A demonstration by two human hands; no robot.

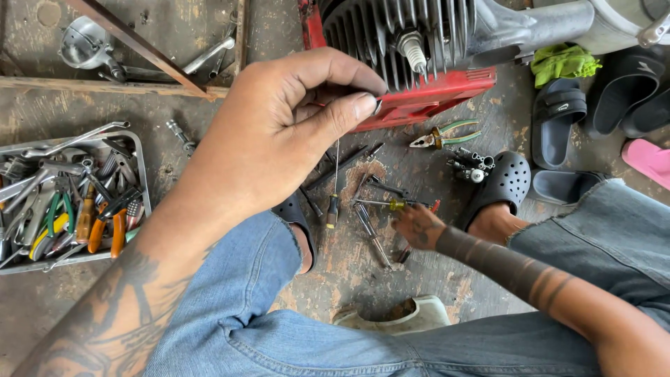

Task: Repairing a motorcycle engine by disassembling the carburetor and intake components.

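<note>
My left hand is raised close to the camera, thumb and fingers pinched on a small metal part that is mostly hidden. Behind it is an engine with grey cooling fins, a spark plug and a red shroud. My right hand reaches down to the floor between my feet and rests on a scatter of screwdrivers and bits. Its fingers touch a yellow-handled screwdriver; whether they grip it is unclear.
A metal tray at the left is full of wrenches, pliers and screwdrivers. Green-handled pliers and a small carburettor lie near my right clog. Sandals and a green cloth are at the right.
</note>
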